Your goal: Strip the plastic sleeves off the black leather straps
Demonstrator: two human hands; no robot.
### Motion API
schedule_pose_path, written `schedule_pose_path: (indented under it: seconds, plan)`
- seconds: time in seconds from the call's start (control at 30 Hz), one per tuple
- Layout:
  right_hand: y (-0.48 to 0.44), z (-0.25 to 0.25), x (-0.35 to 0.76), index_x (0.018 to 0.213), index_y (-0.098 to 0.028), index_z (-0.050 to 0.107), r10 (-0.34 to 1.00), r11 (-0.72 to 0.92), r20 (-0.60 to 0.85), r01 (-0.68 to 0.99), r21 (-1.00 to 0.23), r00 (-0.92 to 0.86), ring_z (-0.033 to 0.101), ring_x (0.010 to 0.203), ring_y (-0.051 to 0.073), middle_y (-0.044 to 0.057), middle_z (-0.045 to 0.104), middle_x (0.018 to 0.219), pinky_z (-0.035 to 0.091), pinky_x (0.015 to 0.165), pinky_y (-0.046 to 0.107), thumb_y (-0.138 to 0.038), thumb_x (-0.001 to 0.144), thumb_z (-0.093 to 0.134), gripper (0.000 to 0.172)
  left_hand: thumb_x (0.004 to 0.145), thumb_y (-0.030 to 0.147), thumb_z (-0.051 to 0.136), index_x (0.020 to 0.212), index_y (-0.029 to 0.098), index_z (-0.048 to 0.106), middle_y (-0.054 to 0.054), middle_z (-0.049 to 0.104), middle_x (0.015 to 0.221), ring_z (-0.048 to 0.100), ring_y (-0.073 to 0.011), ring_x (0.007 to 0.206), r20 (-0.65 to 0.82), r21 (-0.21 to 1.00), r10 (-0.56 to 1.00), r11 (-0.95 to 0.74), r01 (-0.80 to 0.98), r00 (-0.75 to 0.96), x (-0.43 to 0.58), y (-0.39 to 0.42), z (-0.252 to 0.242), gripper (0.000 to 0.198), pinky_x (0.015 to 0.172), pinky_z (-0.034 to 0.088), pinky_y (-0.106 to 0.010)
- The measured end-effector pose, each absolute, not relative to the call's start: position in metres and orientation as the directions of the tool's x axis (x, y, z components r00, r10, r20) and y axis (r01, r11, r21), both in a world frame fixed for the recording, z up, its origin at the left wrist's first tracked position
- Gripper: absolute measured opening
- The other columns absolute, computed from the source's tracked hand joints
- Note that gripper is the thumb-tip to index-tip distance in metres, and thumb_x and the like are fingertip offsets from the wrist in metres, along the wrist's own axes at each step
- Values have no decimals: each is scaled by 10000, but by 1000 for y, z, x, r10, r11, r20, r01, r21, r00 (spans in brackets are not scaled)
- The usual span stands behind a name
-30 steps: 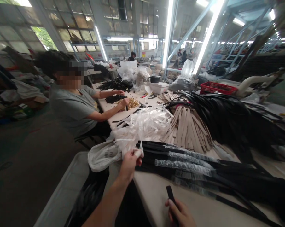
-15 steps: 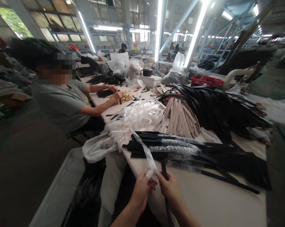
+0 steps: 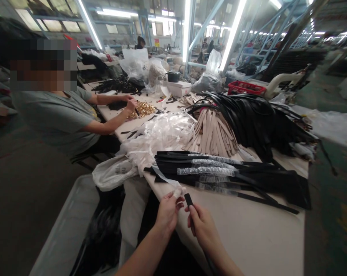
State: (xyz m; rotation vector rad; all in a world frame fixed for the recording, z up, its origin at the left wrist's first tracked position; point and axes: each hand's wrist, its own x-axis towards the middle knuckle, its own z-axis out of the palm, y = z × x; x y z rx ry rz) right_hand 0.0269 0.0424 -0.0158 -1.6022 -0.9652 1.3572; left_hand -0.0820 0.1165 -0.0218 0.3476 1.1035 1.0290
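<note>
Over the near edge of the table (image 3: pixel 271 237), the left hand (image 3: pixel 168 211) pinches a translucent plastic strip (image 3: pixel 164 177); just right of it, the right hand (image 3: pixel 200 222) grips a black strap (image 3: pixel 188 200). Farther off lie plastic-wrapped straps (image 3: pixel 208 171), then a white plastic heap (image 3: pixel 170 130) left of beige strips (image 3: pixel 213 130). At left, a co-worker (image 3: pixel 55 111) sits near gold-coloured pieces (image 3: pixel 144 109).

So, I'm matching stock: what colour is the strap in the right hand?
The strap is black; head view shows it.
</note>
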Motion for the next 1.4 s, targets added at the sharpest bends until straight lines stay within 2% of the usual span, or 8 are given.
schedule_pose_path:
  seconds: [0.27,0.57,0.77,0.9,0.97,1.07,1.2,1.4]
  plan:
    - [48,-9,26,903,-163,651,926,-370,-351,157,-915,141,461,390,103,-20,587,546,312,396,221,-516,971,395,441,667,438,831,812,118,751,-69,705,762,555,-115,587,-541,680,827,537,-499,152,-78,117,-10,360,512,396,-226]
    - [53,-8,38,844,-156,644,932,-362,-356,131,-923,67,457,366,85,-17,606,563,310,373,206,-516,960,417,441,692,456,813,712,116,754,-59,664,591,556,-135,521,-525,755,795,600,-265,303,-81,103,-15,346,528,372,-248]
    - [35,-5,49,919,-136,628,896,-437,-434,-11,-899,-93,628,507,133,50,704,708,459,477,226,-540,922,502,423,738,437,785,826,143,769,-63,727,782,601,-137,684,-483,783,867,489,-385,119,-86,111,-8,307,638,416,-228]
    - [31,-1,56,865,-138,625,908,-417,-418,24,-908,-30,556,411,99,32,676,651,380,407,202,-546,940,469,442,765,467,753,764,142,764,-27,657,599,536,-121,544,-502,793,827,556,-247,252,-77,93,-10,326,570,376,-243]
    - [29,2,62,887,-139,622,914,-405,-404,-29,-914,-28,581,443,103,41,688,706,408,432,206,-550,930,493,432,765,484,746,692,140,745,-10,597,518,488,-115,484,-503,793,800,578,-194,327,-72,88,-10,351,547,358,-256]
    - [15,5,73,976,-135,610,853,-518,-497,-147,-843,-159,622,489,124,47,695,716,449,464,213,-568,898,540,446,753,453,763,737,147,753,-33,661,651,519,-125,594,-462,822,862,505,-264,209,-70,100,-2,307,598,383,-247]
    - [-4,6,85,883,-130,600,786,-614,-597,-99,-783,-157,445,333,65,-26,570,486,289,349,161,-637,884,500,517,749,435,768,777,150,760,-48,685,735,510,-135,678,-435,850,893,449,-275,116,-62,109,5,286,627,375,-239]
    - [-4,4,105,929,-148,582,848,-529,-523,-78,-845,-86,349,307,37,-61,532,494,195,328,160,-565,935,479,429,777,470,729,597,153,682,-36,621,587,484,-138,586,-501,824,792,560,-87,348,-33,58,-8,368,613,361,-275]
